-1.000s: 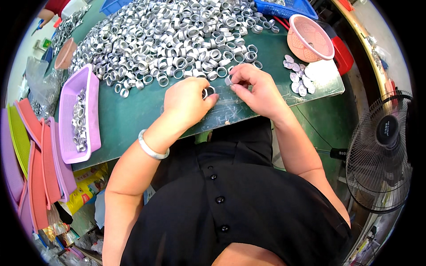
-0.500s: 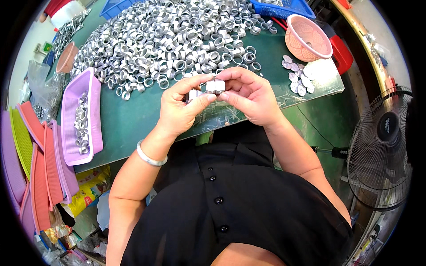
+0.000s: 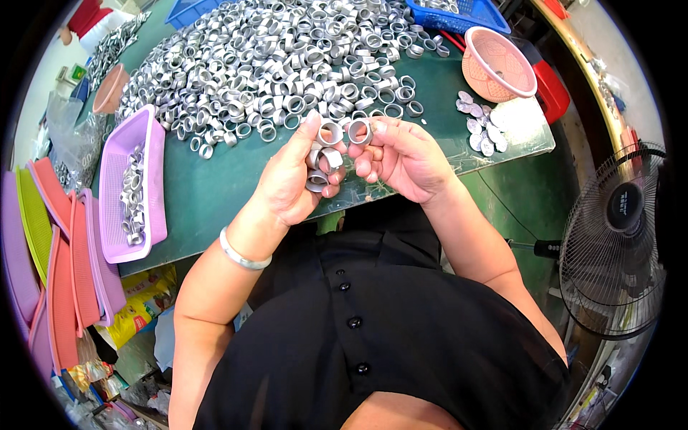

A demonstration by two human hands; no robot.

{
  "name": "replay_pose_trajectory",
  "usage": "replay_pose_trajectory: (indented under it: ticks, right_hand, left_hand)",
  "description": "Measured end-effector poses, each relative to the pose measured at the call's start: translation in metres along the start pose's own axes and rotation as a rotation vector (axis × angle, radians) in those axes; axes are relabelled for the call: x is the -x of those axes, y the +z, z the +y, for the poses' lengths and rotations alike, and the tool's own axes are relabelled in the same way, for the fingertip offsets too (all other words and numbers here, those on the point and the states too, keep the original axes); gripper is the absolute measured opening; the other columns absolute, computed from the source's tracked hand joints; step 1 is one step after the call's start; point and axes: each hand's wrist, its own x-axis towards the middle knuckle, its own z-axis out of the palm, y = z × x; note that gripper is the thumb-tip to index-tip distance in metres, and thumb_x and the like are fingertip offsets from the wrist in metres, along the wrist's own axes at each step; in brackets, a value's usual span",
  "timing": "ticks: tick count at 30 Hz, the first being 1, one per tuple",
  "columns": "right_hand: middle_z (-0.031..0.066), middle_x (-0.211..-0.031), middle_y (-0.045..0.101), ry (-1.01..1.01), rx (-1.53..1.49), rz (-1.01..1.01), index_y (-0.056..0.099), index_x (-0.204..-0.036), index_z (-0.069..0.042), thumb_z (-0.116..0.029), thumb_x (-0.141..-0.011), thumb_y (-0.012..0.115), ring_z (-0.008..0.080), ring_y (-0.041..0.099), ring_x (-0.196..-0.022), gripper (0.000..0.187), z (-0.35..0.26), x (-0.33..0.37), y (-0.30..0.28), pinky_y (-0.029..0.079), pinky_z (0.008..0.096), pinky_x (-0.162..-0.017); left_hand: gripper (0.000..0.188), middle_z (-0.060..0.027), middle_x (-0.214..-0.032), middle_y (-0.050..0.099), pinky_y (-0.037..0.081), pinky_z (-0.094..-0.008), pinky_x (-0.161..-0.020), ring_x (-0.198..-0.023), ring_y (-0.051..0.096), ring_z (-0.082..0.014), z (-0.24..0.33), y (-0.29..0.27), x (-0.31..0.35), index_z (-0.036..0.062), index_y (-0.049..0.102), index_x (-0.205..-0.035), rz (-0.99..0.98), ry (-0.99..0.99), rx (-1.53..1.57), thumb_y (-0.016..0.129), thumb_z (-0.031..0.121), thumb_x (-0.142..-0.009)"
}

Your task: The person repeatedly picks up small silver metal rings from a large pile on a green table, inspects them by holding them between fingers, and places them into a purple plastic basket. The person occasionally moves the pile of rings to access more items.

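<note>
My left hand (image 3: pixel 290 179) is closed around several grey metal rings (image 3: pixel 326 159), stacked against its palm and fingers. One of them stands upright at the thumb tip, its round opening showing. Just to the right, my right hand (image 3: pixel 407 159) pinches a single metal ring (image 3: pixel 360 131) between thumb and fingers, its opening turned up toward me. The two upright rings are side by side, close together. Beyond both hands a large heap of similar metal rings (image 3: pixel 272 64) covers the green table (image 3: pixel 215 186).
A lilac basket (image 3: pixel 154 186) with some rings stands at the left. At the right are a pink round basket (image 3: pixel 494 64), flat metal discs (image 3: pixel 481 129) and a red container (image 3: pixel 552 89). Blue crates (image 3: pixel 473 18) stand at the back. A black fan (image 3: pixel 623 215) is on the right.
The rings at my fingertips were edge-on and together; now two are turned with openings showing and a small gap between. My left hand has opened out slightly, revealing more rings.
</note>
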Motion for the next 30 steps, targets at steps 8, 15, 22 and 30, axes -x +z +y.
replay_pose_trajectory:
  ticks: [8,15,22,30]
  right_hand:
    - [0.0101,-0.084,0.061,-0.155,0.328,0.108,0.055,-0.101,0.003,-0.011,-0.088,0.053,0.0139,0.059,-0.066,0.020,0.002,0.002,0.014,0.048,0.0239,-0.056]
    - [0.0102,-0.084,0.052,-0.671,1.562,0.103,0.058,-0.097,-0.006,-0.013,-0.070,0.067,0.0279,0.056,-0.076,0.029,0.020,-0.003,0.039,0.046,0.0353,-0.062]
    - [0.0138,-0.106,0.053,-0.819,1.617,-0.108,0.055,-0.103,-0.003,-0.009,-0.070,0.064,0.0297,0.054,-0.094,0.035,0.036,-0.009,0.057,0.046,0.0362,-0.081]
    - [0.0129,-0.106,0.055,-0.777,1.641,-0.084,0.058,-0.101,-0.006,-0.009,-0.073,0.064,0.0304,0.055,-0.093,0.028,0.022,-0.010,0.050,0.047,0.0364,-0.078]
  left_hand:
    - [0.036,-0.0031,-0.077,0.058,0.042,-0.0253,-0.047,-0.062,0.055,-0.0169,-0.003,-0.011,-0.005,0.0099,0.055,-0.093,-0.045,-0.047,0.013,0.044,0.044,-0.089]
    - [0.032,-0.0010,-0.076,0.059,0.045,-0.0253,-0.056,-0.068,0.056,-0.0116,-0.008,-0.004,0.004,0.0120,0.057,-0.091,0.083,-0.035,0.118,0.045,0.042,-0.090]
    - [0.025,0.0012,-0.075,0.059,0.045,-0.0245,-0.054,-0.066,0.056,-0.0109,-0.003,-0.028,0.023,0.0132,0.057,-0.089,0.175,0.028,0.261,0.049,0.037,-0.090]
    - [0.015,-0.0042,-0.080,0.054,0.037,-0.0188,-0.044,-0.065,0.051,-0.0119,0.052,-0.073,0.078,0.0093,0.053,-0.095,0.176,0.305,0.267,0.056,0.021,-0.087]
